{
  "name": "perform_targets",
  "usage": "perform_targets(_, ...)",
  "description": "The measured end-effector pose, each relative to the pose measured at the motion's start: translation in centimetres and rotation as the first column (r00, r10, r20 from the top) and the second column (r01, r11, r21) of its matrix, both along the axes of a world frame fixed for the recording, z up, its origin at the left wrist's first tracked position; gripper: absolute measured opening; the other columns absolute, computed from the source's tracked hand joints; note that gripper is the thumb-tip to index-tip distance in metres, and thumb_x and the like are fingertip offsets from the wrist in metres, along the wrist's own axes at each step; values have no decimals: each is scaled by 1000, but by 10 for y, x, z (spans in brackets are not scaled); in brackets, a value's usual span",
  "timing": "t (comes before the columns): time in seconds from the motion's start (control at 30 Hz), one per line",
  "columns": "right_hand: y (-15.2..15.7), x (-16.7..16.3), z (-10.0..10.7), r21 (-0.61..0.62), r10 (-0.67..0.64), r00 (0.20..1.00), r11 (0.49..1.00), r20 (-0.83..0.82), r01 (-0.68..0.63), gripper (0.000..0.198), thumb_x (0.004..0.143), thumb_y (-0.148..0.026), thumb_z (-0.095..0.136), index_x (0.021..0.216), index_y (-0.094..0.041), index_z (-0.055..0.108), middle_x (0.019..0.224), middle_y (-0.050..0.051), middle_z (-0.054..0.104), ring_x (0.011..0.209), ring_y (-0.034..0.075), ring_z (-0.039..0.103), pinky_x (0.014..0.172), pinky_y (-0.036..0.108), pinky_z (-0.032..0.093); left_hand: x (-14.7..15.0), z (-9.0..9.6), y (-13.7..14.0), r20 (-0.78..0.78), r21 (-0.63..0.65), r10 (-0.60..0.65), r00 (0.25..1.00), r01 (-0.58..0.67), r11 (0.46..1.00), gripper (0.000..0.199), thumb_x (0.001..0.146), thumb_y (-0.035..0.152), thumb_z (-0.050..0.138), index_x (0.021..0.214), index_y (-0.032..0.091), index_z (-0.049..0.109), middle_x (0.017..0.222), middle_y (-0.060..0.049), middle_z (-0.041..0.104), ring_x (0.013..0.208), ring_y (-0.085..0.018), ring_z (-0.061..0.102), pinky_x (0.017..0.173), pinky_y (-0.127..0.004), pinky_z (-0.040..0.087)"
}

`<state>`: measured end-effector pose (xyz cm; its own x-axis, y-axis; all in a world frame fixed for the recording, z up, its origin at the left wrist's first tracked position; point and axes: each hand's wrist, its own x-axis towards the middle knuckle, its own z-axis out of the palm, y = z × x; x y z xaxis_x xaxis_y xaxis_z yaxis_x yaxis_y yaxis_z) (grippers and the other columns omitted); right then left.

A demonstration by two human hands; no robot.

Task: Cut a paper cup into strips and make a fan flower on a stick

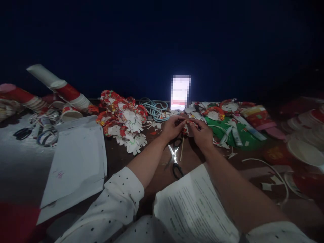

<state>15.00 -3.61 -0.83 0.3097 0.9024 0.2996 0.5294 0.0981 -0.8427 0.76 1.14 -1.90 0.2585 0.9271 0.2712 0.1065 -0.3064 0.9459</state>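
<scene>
My left hand and my right hand meet at the middle of the dark table, in front of a lit phone. The fingers of both are closed in a pinch around something small, mostly hidden by the fingertips; red and white bits show just below. Nearer to me lie scissors with black handles and blades spread. A thin wooden stick lies beside the scissors. Close to my right hand is a green sheet with scraps and tubes on it.
Left stand a heap of red-and-white paper crafts, white sheets and stacked paper cups. Blue cord lies behind my left hand. More cups stand at right. A printed paper lies between my forearms.
</scene>
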Motion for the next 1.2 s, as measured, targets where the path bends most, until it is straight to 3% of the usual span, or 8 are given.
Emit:
perform_targets(0.4,0,1,-2,30,-3,999,1000,-36,4,33,82,-44,56,99,-20,70,100,8,72,90,23,63,83,37,48,-2,-7,4,-72,-37,-22,997,19,999,18,81,24,62,96,18,69,89,-3,72,81,-14,65,76,-26,51)
perform_targets(0.63,0,-1,-3,50,-8,999,999,-38,10,29,83,-41,54,98,-19,68,98,7,71,89,22,62,83,36,47,-1,-11,7,-150,66,25,988,-15,998,19,84,26,60,98,20,70,93,-3,72,85,-16,66,78,-27,50)
perform_targets(0.97,3,2,-7,37,16,1000,999,-9,-16,28,83,-38,54,98,-19,67,98,8,70,89,23,62,83,37,48,-4,1,2,-339,174,45,940,16,985,25,85,32,61,104,21,72,95,-4,72,88,-17,64,80,-28,49)
perform_targets(1.2,3,3,-8,48,31,1000,998,2,-31,27,84,-37,54,99,-20,67,100,7,70,92,22,62,85,38,47,-4,0,1,-329,252,43,943,43,967,25,87,32,58,105,20,71,96,-6,71,92,-16,63,85,-28,48)
